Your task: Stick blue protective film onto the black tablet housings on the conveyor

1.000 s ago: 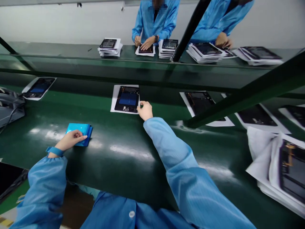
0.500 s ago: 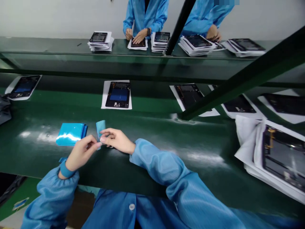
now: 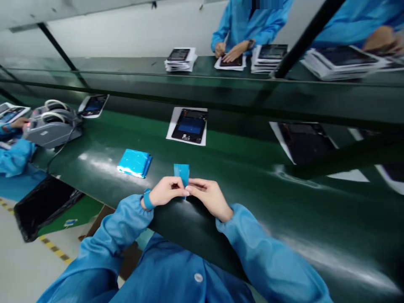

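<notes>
A small blue strip of film [image 3: 182,171] stands upright between my two hands, over the green bench. My left hand [image 3: 167,190] pinches it from the left, thumb and forefinger together. From the right, my right hand [image 3: 208,195] grips the same strip, its fingertips meeting the left thumb. The strip's lower part is mostly hidden behind my fingers. To the left of my hands lies a stack of shiny blue film sheets [image 3: 134,162], touched by neither hand.
An open tablet body [image 3: 190,126] lies on white paper on the green bench [image 3: 240,176] beyond my hands. Another [image 3: 304,141] lies to the right, near a dark slanted post [image 3: 341,155]. A grey machine [image 3: 53,126] stands left. Across the shelf, people in blue handle tablets beside stacks [image 3: 181,61].
The view has swung left, bringing the grey machine and a black bag into sight. My hands have come closer together on the film strip, which now shows more face-on.
</notes>
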`<state>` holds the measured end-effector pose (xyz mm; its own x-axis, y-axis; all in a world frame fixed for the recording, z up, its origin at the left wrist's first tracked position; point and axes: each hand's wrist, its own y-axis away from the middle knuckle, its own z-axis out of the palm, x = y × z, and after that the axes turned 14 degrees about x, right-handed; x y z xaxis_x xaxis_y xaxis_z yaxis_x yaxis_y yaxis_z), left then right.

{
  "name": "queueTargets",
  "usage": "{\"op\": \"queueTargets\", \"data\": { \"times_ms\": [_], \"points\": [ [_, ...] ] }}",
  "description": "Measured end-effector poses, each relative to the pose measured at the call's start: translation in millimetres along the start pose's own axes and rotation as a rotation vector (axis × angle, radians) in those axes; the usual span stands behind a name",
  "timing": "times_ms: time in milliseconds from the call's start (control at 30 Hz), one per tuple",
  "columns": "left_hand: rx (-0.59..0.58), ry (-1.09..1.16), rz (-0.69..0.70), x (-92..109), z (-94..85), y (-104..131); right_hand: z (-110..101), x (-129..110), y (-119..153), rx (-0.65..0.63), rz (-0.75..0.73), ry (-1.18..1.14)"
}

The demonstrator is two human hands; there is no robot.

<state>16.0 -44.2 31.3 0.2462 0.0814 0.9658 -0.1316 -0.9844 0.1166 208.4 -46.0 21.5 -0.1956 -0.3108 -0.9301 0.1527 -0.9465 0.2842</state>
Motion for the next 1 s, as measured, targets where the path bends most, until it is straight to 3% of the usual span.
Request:
{"op": "queueTargets", "data": {
  "times_ms": [233,400,467,533,600,700,767,833,900,1000],
  "points": [
    [0.019,0.054,0.041,0.5,-0.8,16.0,1.6,5.8,12.9,-0.020,-0.088,0.047],
    [0.079,-0.018,0.101,-3.5,2.1,23.7,5.6,19.4,20.7,0.170,-0.192,0.158],
    [0.145,-0.075,0.130,-3.9,-5.9,25.6,-1.0,24.2,19.0,0.294,-0.218,0.174],
    [0.246,-0.141,0.170,-0.3,-25.8,28.5,-15.3,26.2,16.2,0.456,-0.251,0.180],
    [0.374,-0.206,0.221,7.4,-57.6,32.5,-31.0,26.1,18.0,0.590,-0.273,0.172],
    [0.589,-0.280,0.301,21.7,-115.1,39.6,-31.2,31.4,38.4,0.564,-0.235,0.166],
    [0.714,-0.347,0.351,30.6,-147.5,45.2,-3.2,45.9,61.0,0.391,-0.170,0.177],
    [0.771,-0.384,0.387,37.8,-168.0,52.0,43.5,70.3,83.4,0.176,-0.115,0.190],
    [0.780,-0.413,0.406,42.4,-176.2,59.2,96.0,99.0,98.8,0.002,-0.101,0.209],
    [0.750,-0.460,0.402,42.2,-172.4,69.8,157.3,133.6,101.7,-0.104,-0.124,0.222]
  ]
}}
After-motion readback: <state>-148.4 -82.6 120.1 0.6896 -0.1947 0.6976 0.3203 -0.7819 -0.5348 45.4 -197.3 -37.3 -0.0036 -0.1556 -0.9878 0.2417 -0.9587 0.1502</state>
